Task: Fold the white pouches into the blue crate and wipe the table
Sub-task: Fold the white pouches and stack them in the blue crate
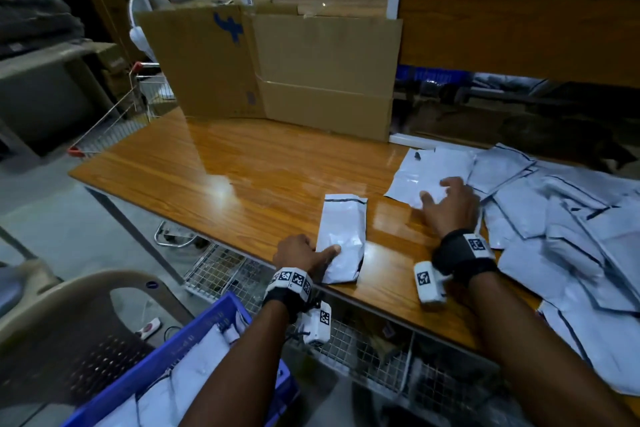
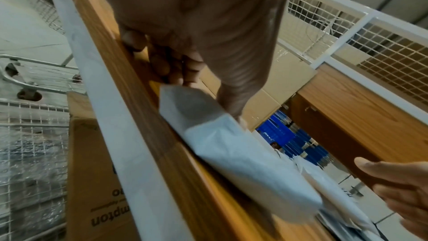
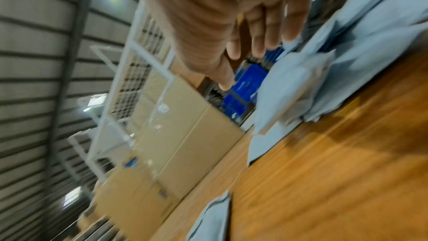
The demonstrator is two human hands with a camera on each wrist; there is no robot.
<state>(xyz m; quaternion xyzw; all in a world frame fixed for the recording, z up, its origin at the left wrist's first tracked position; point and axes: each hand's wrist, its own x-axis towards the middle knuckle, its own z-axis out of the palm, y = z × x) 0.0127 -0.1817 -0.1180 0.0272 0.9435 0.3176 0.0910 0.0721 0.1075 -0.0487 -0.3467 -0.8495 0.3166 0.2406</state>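
- Left hand (image 1: 300,252) at the near edge of the wooden table (image 1: 221,166), thumb laid across the near end of the folded white pouch (image 1: 341,237), the other fingers (image 2: 162,61) curled under it at the table's edge: pinching the pouch.
- Folded pouch lying lengthwise on the table, its near end overhanging the edge slightly.
- Right hand (image 1: 448,203) well apart from the left, fingers spread and relaxed, holding nothing, over a flat white pouch (image 1: 412,180); contact impossible to tell.
- Heap of unfolded white pouches (image 1: 571,218) covering the right side of the table.
- Blue crate (image 1: 166,354) below the table's near edge, by the left forearm, with white pouches inside.
- Cardboard boxes (image 1: 294,69) standing at the far edge of the table.
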